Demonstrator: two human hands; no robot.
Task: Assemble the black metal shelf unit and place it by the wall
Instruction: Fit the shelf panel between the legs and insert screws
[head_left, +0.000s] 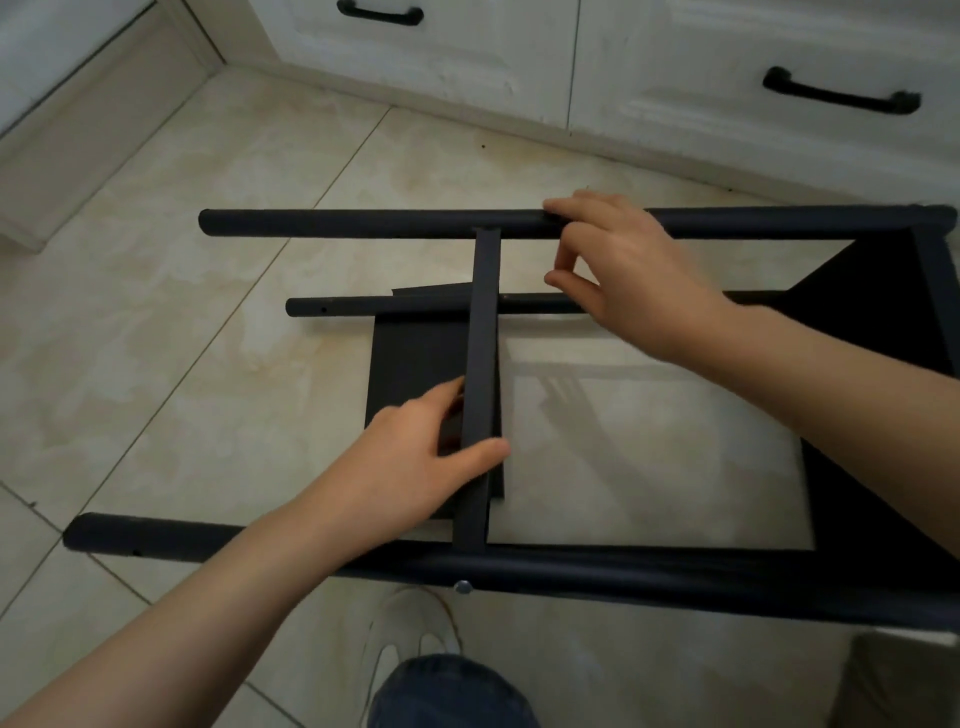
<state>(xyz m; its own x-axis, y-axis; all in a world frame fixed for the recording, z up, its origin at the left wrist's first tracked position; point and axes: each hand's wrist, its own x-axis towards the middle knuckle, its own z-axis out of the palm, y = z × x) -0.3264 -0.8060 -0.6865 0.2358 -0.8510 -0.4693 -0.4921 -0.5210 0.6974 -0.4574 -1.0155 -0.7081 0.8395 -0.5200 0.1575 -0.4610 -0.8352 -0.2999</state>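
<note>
The black metal shelf unit lies on its side on the tiled floor. Its far upper leg tube (363, 223) and near leg tube (623, 569) run left to right, with a lower tube (337, 306) behind. A black shelf panel (415, 364) stands between the tubes, its front rim (480, 338) spanning from far tube to near tube. My left hand (415, 467) grips the rim's near part, thumb across it. My right hand (618, 270) rests its fingers on the far tube beside the rim's joint, thumb and a finger pinched below. A silver screw head (462, 587) shows under the near tube.
White cabinets with black handles (841, 98) line the far wall, with a skirting board below. Another shelf panel (883, 312) is fitted at the unit's right end. My shoe (410, 639) and knee (452, 696) sit just under the near tube.
</note>
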